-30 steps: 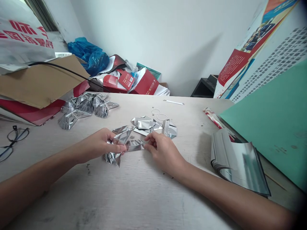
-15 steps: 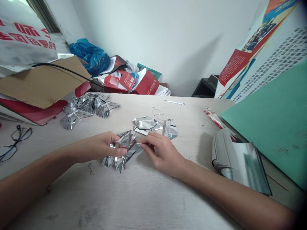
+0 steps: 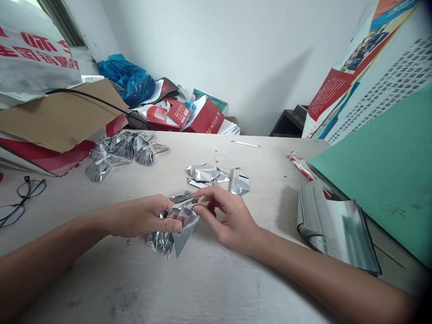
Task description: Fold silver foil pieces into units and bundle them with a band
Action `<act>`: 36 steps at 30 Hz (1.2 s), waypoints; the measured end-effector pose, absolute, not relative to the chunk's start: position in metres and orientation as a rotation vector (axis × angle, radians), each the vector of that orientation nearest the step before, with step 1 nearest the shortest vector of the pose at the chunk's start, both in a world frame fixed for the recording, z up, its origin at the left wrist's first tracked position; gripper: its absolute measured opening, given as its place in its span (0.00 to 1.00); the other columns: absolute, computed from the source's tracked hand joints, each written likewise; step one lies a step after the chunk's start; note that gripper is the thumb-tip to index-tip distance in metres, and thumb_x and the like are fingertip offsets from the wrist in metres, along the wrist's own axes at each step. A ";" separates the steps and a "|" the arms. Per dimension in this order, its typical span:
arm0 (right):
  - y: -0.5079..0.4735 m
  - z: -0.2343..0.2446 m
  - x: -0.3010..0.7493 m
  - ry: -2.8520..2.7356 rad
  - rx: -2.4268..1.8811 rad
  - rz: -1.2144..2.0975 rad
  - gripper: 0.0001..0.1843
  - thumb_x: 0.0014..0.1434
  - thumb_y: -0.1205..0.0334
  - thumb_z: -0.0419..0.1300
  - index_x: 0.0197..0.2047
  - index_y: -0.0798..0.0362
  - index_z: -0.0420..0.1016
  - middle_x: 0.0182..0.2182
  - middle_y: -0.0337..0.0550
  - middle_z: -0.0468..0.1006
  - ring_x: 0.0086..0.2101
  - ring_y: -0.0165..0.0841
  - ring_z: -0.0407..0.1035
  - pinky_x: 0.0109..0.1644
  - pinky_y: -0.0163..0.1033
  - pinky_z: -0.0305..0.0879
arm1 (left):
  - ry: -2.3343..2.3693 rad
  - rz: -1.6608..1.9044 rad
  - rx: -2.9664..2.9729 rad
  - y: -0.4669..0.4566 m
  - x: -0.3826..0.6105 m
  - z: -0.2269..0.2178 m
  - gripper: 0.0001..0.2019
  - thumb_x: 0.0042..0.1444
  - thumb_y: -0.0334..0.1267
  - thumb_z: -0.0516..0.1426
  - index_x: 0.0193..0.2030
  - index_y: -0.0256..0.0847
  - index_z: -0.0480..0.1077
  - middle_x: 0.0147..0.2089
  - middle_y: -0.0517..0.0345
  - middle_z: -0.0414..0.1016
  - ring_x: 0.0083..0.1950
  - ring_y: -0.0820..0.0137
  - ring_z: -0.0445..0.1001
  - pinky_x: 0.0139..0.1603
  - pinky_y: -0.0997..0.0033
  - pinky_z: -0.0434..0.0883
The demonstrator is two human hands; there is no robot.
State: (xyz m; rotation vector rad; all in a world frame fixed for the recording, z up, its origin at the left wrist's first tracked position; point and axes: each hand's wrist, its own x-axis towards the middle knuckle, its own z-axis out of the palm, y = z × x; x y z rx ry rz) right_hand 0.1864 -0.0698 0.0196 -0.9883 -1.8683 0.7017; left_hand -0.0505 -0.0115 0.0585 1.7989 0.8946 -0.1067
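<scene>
Between my hands, just over the table (image 3: 202, 288), is a bundle of folded silver foil paper (image 3: 187, 225). My left hand (image 3: 157, 218) grips it from the left, thumb on top and fingers hidden beneath. From the right, my right hand (image 3: 229, 216) pinches an upper edge of the foil between thumb and fingertips. Just beyond lie several folded silver foil pieces (image 3: 206, 173), one foil piece (image 3: 240, 181) a little apart on the right. Pleated, fan-like foil shapes (image 3: 124, 146) are grouped at the back left.
Two thin rings (image 3: 229, 164) and a small white strip (image 3: 245, 144) lie towards the back. Glasses (image 3: 20, 202) rest at the left, near a cardboard box (image 3: 64, 121). On the right are a stack of silver sheets (image 3: 337, 229) and a large green board (image 3: 381, 175).
Both hands have shifted slightly towards me with the foil bundle. My left hand has moved a little right, and a pointed foil flap now hangs lower between the hands.
</scene>
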 end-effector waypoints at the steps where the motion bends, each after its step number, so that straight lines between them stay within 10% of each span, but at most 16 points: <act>1: -0.071 0.019 0.185 -1.856 -0.986 0.687 0.10 0.65 0.62 0.59 0.49 0.52 0.73 0.30 0.36 0.77 0.28 0.20 0.67 0.33 0.28 0.64 | 0.890 -0.157 1.778 -0.013 -0.049 0.059 0.22 0.62 0.57 0.57 0.30 0.39 0.65 0.27 0.61 0.58 0.26 0.74 0.53 0.26 0.73 0.54; 17: -0.076 0.011 0.181 -2.000 -0.870 0.241 0.06 0.67 0.68 0.55 0.43 0.54 0.72 0.35 0.41 0.77 0.33 0.23 0.68 0.37 0.30 0.67 | 0.877 -0.116 1.697 -0.029 -0.032 0.056 0.18 0.64 0.54 0.56 0.34 0.39 0.68 0.29 0.61 0.59 0.29 0.72 0.56 0.29 0.72 0.56; 26: -0.076 0.012 0.179 -1.954 -1.022 0.384 0.18 0.66 0.61 0.58 0.59 0.51 0.72 0.47 0.49 0.72 0.46 0.29 0.68 0.51 0.39 0.74 | 0.920 -0.116 1.635 -0.032 -0.029 0.054 0.16 0.65 0.48 0.56 0.30 0.40 0.63 0.27 0.63 0.58 0.28 0.72 0.56 0.30 0.70 0.55; 36: -0.077 0.023 0.180 -1.996 -1.037 0.505 0.10 0.66 0.60 0.57 0.47 0.53 0.76 0.39 0.44 0.74 0.43 0.29 0.66 0.51 0.41 0.69 | 0.840 -0.104 1.717 -0.032 -0.029 0.054 0.17 0.66 0.47 0.54 0.30 0.41 0.57 0.29 0.63 0.51 0.30 0.72 0.51 0.31 0.69 0.53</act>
